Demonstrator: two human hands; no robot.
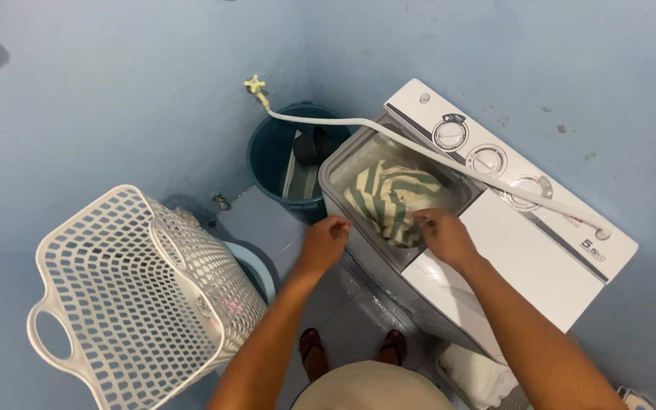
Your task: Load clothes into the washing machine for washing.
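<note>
- Head view: green-and-cream striped cloth point(395, 199), bunched, lies in the open tub of a white twin-tub washer point(540, 266).
- Right hand point(443, 235) pinches the cloth's near edge.
- Left hand point(326, 240) loosely curled at the tub rim, holding nothing.
- White lattice basket point(134, 296) left; teal bucket point(275, 156) behind; white hose point(419, 144) across the washer.

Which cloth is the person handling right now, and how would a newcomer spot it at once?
Find the white twin-tub washing machine against the blue wall, then its open left tub, filled with water. The striped cloth lies bunched there, with the right hand on its near edge and the left hand at the tub's rim. Its broad green and cream stripes mark it out.
</note>
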